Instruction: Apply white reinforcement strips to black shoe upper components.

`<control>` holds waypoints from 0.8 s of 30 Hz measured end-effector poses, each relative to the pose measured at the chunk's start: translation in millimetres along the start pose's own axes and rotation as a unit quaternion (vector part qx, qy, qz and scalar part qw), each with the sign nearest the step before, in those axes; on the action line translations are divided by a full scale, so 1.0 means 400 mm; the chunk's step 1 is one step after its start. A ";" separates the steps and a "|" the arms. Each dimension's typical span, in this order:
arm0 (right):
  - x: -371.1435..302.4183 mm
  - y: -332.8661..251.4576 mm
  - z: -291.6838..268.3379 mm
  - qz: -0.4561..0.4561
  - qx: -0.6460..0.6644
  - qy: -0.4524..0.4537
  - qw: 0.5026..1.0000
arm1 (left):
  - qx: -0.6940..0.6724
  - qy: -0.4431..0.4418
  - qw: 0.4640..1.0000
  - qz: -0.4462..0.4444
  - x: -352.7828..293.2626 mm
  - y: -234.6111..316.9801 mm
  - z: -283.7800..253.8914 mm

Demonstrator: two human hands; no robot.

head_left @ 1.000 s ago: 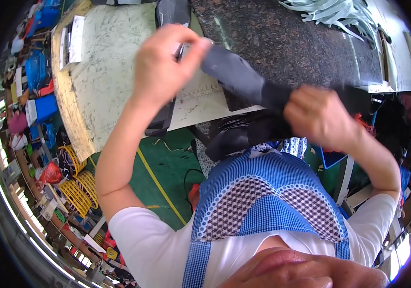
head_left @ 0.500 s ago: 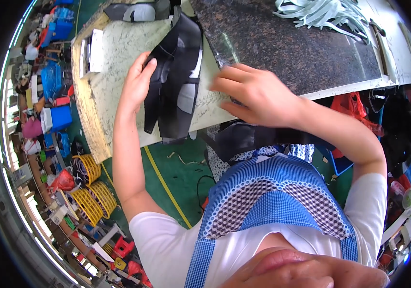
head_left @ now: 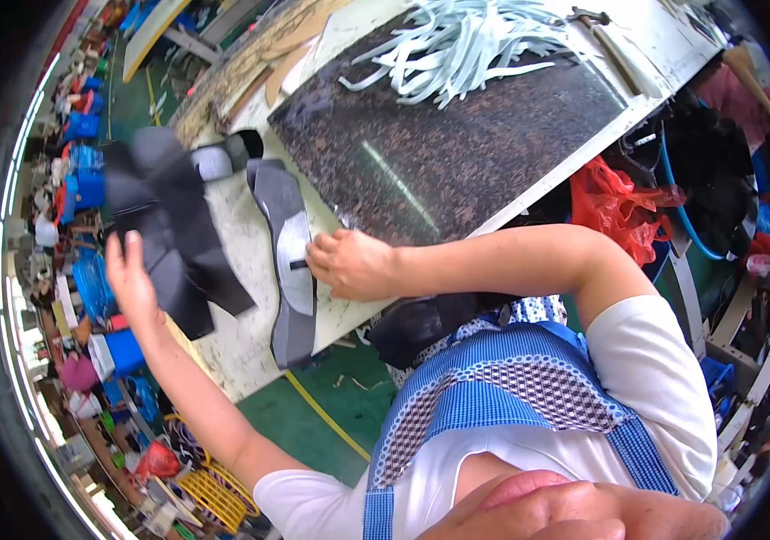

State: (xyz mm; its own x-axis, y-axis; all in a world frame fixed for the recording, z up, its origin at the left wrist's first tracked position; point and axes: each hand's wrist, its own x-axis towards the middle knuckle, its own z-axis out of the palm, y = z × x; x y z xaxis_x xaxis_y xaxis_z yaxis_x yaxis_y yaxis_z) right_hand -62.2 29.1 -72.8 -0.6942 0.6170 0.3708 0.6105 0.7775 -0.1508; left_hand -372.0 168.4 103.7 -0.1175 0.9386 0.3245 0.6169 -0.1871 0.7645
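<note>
My left hand [head_left: 138,286] is closed on the edge of a black leather-like piece [head_left: 165,220], folded and blurred by motion, at the table's left side. A long, curved dark-grey piece [head_left: 293,328] with a light-grey patch lies on the pale table top [head_left: 232,355]. My right hand [head_left: 353,265] rests at the right edge of this piece, its fingers pinched together. A short black strip [head_left: 298,265] sticks out from those fingertips over the light patch. Another black and grey piece [head_left: 214,162] lies farther back, partly behind the black one.
A dark speckled stone slab [head_left: 457,153] covers much of the table, with a heap of pale blue-white strips [head_left: 470,49] on its far part. A red plastic bag [head_left: 614,207] hangs right of the table. Yellow baskets [head_left: 214,495] stand on the floor at lower left.
My left hand has carried the black piece left, off the grey one, which stays on the table. My right hand has come down to the grey piece's edge. The view has shifted too.
</note>
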 end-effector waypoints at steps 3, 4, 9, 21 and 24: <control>0.002 -0.007 0.000 0.023 0.087 0.086 0.992 | 0.254 0.199 0.887 0.331 0.042 0.186 0.004; 0.003 -0.026 -0.002 -0.005 0.056 0.113 0.992 | 0.282 0.234 0.859 0.357 -0.003 0.294 0.061; -0.095 -0.100 -0.198 -0.096 0.317 -0.003 0.944 | 0.164 0.052 0.801 0.573 -0.243 0.434 0.573; -0.170 0.509 -0.568 0.307 0.271 0.127 0.903 | 0.031 -0.268 0.876 0.401 -0.501 0.294 0.713; -0.141 0.701 -0.528 0.373 -0.009 0.167 0.913 | 0.016 -0.280 0.902 0.330 -0.508 0.311 0.697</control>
State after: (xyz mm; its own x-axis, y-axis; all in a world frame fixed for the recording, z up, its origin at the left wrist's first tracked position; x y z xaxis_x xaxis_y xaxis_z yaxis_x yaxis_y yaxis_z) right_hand 228.6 186.4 57.4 0.0689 0.9001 0.4302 0.8744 0.1531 -0.4604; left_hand -54.4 35.3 -22.5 0.6880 0.6279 0.3638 0.4331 -0.7576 0.4884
